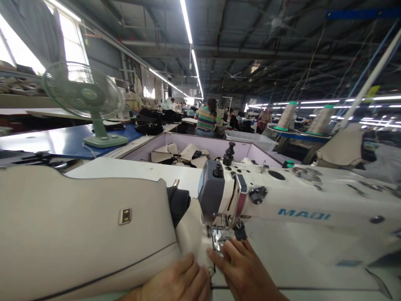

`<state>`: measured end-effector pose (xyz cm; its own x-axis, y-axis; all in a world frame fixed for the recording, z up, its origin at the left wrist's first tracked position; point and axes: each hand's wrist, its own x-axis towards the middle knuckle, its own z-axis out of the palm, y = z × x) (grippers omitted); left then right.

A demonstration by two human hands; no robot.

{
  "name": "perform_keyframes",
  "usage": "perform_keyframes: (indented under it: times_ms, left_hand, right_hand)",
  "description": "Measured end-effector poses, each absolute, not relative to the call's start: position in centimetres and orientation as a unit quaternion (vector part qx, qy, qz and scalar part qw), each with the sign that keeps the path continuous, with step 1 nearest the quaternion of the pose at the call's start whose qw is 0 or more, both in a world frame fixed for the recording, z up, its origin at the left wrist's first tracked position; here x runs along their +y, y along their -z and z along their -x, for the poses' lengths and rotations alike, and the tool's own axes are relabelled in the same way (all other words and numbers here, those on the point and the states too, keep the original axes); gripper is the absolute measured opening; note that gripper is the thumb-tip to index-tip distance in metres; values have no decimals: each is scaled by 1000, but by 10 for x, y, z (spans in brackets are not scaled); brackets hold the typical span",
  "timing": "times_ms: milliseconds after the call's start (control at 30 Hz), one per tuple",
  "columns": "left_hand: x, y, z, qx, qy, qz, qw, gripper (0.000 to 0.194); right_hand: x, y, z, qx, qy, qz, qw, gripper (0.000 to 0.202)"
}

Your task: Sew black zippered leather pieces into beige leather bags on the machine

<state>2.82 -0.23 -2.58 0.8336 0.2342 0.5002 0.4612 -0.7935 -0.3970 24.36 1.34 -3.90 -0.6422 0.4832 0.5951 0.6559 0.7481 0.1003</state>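
Note:
A large beige leather bag [78,234] with dark edging and a small metal lock plate [125,216] lies across the left of the worktable. Its narrow side panel [191,230] reaches the presser foot [219,238] of a white sewing machine [291,200]. My left hand [180,278] is closed on the bag's near edge, fingers curled, just left of the foot. Close against the foot, my right hand [242,267] has bent fingers, its thumb tip at the panel's edge; the exact grip is partly hidden. Black lining [178,205] shows at the bag's opening.
Behind the machine, a lilac-walled bin [219,144] holds several beige pieces [188,154]. A green fan [100,140] stands on a blue table [59,140] at left. Thread cones [286,116] stand at right. A person in a striped top [206,118] is farther back.

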Motion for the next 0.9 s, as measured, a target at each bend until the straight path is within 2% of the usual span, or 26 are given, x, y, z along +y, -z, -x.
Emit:
perform_keyframes:
  times_ms: [233, 400, 567, 733, 900]
  left_hand:
    - [13, 23, -29, -185, 186, 932, 250, 7]
    - [27, 24, -28, -179, 171, 942, 225, 11]
    - [28, 23, -27, -206, 120, 948, 211, 12]
    - [23, 17, -30, -220, 55, 953, 201, 13]
    - [16, 13, -32, -208, 28, 944, 255, 18]
  right_hand:
    - [11, 37, -248, -899, 104, 318, 282, 30]
    - [10, 31, -244, -885, 78, 334, 315, 25]
    - [8, 27, -243, -856, 93, 361, 357, 29]
    - [4, 30, -240, -870, 102, 359, 321, 28]
    - [5, 35, -232, -898, 127, 336, 255, 28]
